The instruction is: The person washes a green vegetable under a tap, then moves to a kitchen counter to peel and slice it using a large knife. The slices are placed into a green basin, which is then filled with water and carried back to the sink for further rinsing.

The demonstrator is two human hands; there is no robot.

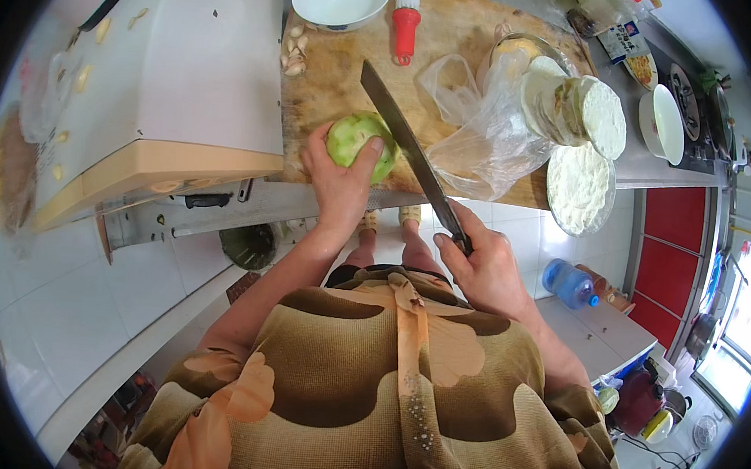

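My left hand (346, 171) holds a round green vegetable (349, 139), likely a kohlrabi, down on the wooden cutting board (333, 83), near its front edge. Its surface has pale patches, as if peeled. In my right hand (484, 257) is the handle of a long kitchen knife (407, 133). The blade slants up and left across the board, along the vegetable's right side; whether it touches cannot be told. Several garlic cloves (294, 52) lie at the board's left edge. A pastry brush with a red handle (405, 33) rests farther back.
A white bowl (341, 0) stands at the back left. To the right are a clear plastic bag (490, 145), a stack of floured dough rounds (577, 108) and a plate of flour (581, 192). A white appliance housing (212, 50) borders the board's left side.
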